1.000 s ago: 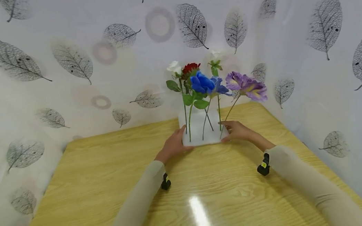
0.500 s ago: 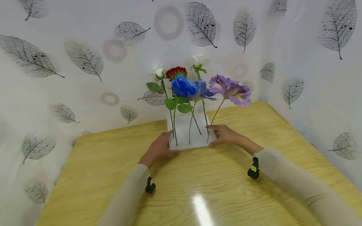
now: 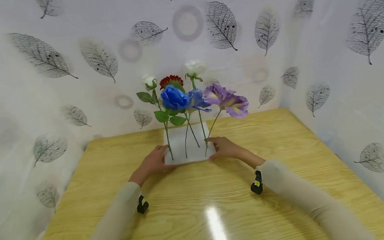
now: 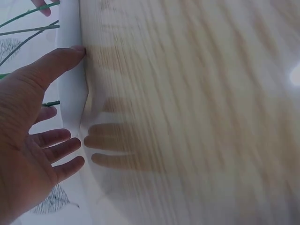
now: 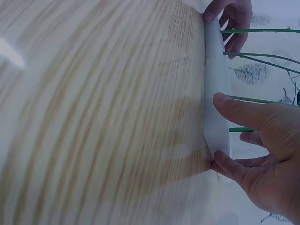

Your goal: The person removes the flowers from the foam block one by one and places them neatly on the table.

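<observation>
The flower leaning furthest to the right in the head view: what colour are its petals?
Purple flower: lilac petals with a pale yellowish centre, clearest in the head view.

No readable text, label or number — anywhere in view
</observation>
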`<state>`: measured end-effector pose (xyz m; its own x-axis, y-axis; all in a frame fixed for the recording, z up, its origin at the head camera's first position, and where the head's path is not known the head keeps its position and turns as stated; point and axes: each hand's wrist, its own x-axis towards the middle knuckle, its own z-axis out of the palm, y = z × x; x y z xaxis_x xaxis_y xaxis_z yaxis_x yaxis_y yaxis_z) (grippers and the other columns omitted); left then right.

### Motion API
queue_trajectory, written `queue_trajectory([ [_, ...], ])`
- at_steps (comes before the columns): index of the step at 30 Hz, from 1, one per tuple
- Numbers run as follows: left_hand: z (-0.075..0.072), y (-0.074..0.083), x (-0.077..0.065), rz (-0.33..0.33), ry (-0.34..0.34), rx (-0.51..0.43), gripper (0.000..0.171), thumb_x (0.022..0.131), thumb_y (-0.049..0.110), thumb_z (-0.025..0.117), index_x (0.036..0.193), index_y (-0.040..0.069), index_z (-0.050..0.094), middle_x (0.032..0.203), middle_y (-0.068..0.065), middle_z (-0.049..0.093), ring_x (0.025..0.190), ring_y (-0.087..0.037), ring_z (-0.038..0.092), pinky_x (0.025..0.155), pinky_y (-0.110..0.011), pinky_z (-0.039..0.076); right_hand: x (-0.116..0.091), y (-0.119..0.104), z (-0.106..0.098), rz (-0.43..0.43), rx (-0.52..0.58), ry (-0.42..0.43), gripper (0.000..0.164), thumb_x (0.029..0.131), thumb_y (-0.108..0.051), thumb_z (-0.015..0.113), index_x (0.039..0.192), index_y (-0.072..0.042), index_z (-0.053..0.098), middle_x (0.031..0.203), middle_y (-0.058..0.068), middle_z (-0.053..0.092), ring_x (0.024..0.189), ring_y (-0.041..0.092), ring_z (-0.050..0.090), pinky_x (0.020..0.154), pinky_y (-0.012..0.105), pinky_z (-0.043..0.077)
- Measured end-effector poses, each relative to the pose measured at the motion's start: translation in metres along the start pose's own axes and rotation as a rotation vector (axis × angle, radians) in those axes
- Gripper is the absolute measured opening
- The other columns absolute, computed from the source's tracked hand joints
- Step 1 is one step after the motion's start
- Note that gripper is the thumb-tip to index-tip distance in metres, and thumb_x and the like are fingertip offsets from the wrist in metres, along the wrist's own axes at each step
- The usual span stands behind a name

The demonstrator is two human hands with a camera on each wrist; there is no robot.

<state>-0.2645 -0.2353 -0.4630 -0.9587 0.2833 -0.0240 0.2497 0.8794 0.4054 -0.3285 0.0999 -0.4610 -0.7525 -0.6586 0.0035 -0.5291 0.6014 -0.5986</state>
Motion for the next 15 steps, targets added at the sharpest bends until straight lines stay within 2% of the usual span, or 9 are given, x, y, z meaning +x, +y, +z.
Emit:
queue_trajectory([
  [4, -0.007, -0.014, -0.011, -0.024, -0.006, -0.003, 0.099, 0.082, 0.050, 0.082, 0.155, 0.002, 0.037, 0.154, -0.026, 0.040, 0.138, -0.045, 0.046, 0.110, -0.059, 0.044, 0.014, -0.009, 0.011, -0.037, -0.041, 0.009, 0.088, 0.081, -0.032, 0.088, 0.151, 0.002, 0.046, 0.104, 0.014, 0.069, 0.086, 0.019, 0.060, 0.079, 0.032, 0.051],
  [6, -0.011, -0.020, -0.016, -0.040, -0.011, -0.004, 0.101, 0.081, 0.051, 0.083, 0.156, 0.002, 0.037, 0.155, -0.026, 0.039, 0.139, -0.045, 0.046, 0.111, -0.059, 0.043, 0.020, -0.014, 0.016, -0.047, -0.034, 0.001, 0.088, 0.081, -0.030, 0.088, 0.150, 0.003, 0.046, 0.084, 0.006, 0.063, 0.073, 0.013, 0.052, 0.072, 0.027, 0.046],
  [9, -0.017, -0.029, -0.024, -0.059, -0.012, -0.006, 0.104, 0.081, 0.054, 0.083, 0.156, -0.001, 0.036, 0.155, -0.027, 0.038, 0.139, -0.046, 0.046, 0.111, -0.061, 0.042, 0.030, -0.025, 0.022, -0.058, -0.045, -0.012, 0.087, 0.081, -0.030, 0.087, 0.150, 0.003, 0.046, 0.071, -0.002, 0.054, 0.064, 0.008, 0.045, 0.066, 0.024, 0.041],
  [12, -0.023, -0.038, -0.032, -0.075, -0.015, -0.006, 0.106, 0.080, 0.057, 0.082, 0.155, -0.002, 0.035, 0.155, -0.028, 0.038, 0.139, -0.046, 0.046, 0.111, -0.061, 0.042, 0.040, -0.036, 0.031, -0.053, -0.087, -0.013, 0.087, 0.081, -0.031, 0.087, 0.150, 0.002, 0.047, 0.075, 0.000, 0.058, 0.070, 0.010, 0.049, 0.076, 0.028, 0.049],
  [15, -0.028, -0.050, -0.039, -0.074, -0.004, 0.007, 0.106, 0.080, 0.058, 0.082, 0.154, -0.003, 0.037, 0.153, -0.029, 0.040, 0.137, -0.047, 0.047, 0.110, -0.061, 0.043, 0.048, -0.047, 0.039, -0.047, -0.111, -0.013, 0.087, 0.081, -0.032, 0.088, 0.150, 0.001, 0.047, 0.075, 0.000, 0.058, 0.073, 0.011, 0.050, 0.087, 0.033, 0.050],
])
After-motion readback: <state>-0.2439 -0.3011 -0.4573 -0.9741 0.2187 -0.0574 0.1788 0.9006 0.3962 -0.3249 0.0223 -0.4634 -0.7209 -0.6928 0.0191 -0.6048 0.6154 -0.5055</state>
